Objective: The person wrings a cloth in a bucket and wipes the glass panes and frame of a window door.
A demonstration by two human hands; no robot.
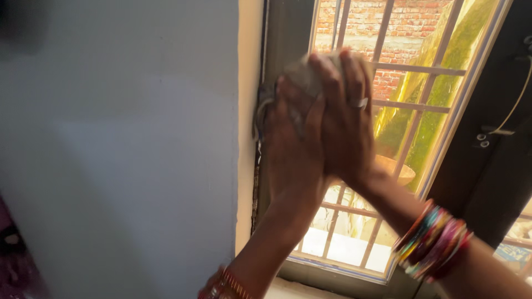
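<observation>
Grey cloth (pixel 302 72), bunched into a wad, sits high against the left edge of the window frame (pixel 277 44), pressed there by both hands. Left hand (pixel 293 149) lies flat under it, fingers pointing up and closed together; right hand (pixel 346 116), wearing a ring (pixel 360 103), overlaps it with fingers curled over the wad's top. Stacked colourful bangles (pixel 432 241) ring the right wrist. Beyond stand the metal window grille (pixel 413 105) and a far brick wall (pixel 407 25); a plain grey wall (pixel 122 144) fills the left. The wiping of the frame seems under way; moving along it would call for steady pressure from both palms.
</observation>
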